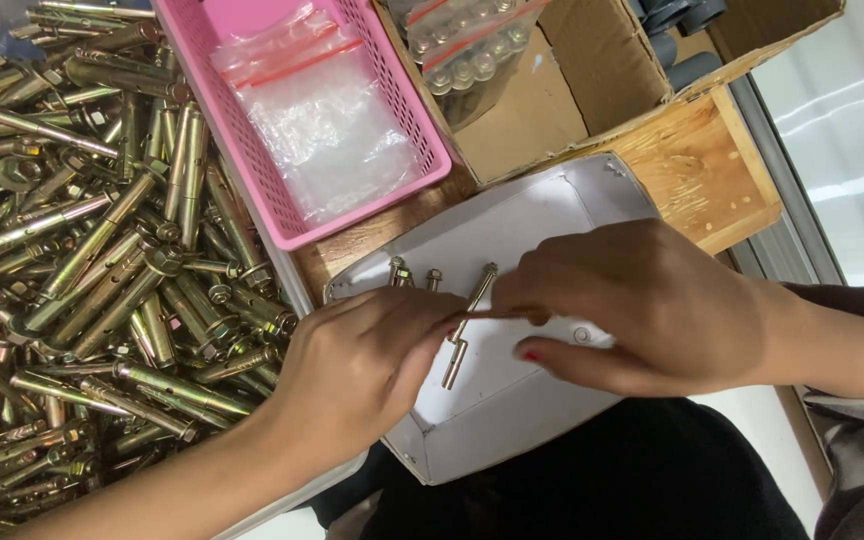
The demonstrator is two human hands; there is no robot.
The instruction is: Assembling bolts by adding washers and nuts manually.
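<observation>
We see bolts left: brassy metal, glossy. Basket far: pink plastic mesh, holding clear glossy plastic bags. Tray near: white matt card, smooth. Box far right: brown matt cardboard. Crate: rough bare wood.

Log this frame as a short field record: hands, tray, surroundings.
left hand: over white tray, fingers touching bolts
right hand: over tray, fingers meeting left hand's
white tray: holds a few brass anchor bolts
bolt pile: loose, left of tray
pink basket: holds clear zip bags
cardboard box: holds bagged bolts
</observation>
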